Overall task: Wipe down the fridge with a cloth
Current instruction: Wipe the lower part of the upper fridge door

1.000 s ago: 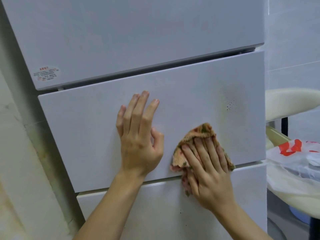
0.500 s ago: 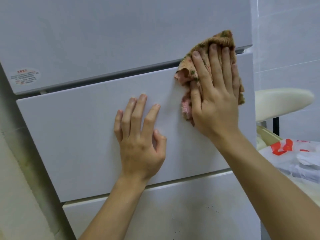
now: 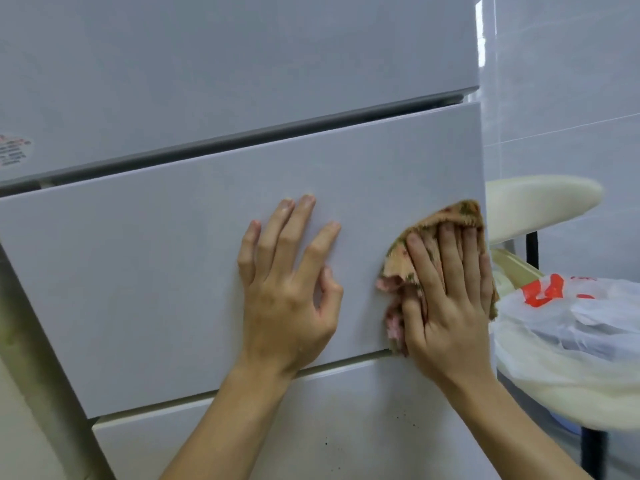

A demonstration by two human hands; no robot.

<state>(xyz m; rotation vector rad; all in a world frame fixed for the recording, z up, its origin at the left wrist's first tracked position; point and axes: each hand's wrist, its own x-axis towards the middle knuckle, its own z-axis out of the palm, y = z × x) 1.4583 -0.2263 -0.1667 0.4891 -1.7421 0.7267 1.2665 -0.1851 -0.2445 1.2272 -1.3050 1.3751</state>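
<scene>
A white fridge fills the view, with an upper door, a middle drawer front (image 3: 156, 271) and a lower drawer front (image 3: 277, 427). My left hand (image 3: 287, 292) lies flat with straight fingers on the middle drawer front. My right hand (image 3: 446, 299) presses a tan floral cloth (image 3: 405, 261) flat against the right end of that same drawer front, fingers straight over the cloth. The cloth's edges stick out above and to the left of the hand. A few dark specks dot the lower drawer front.
Right of the fridge stands a cream chair (image 3: 540, 202) with dark legs, and a white plastic bag with red print (image 3: 571, 313) lies on its seat. A tiled wall runs behind it. A pale wall borders the fridge on the left. A sticker (image 3: 14, 150) sits on the upper door.
My right hand has carried the cloth from the drawer's top right edge down to its right end, after first going up from the lower edge. My left hand has stayed in place.
</scene>
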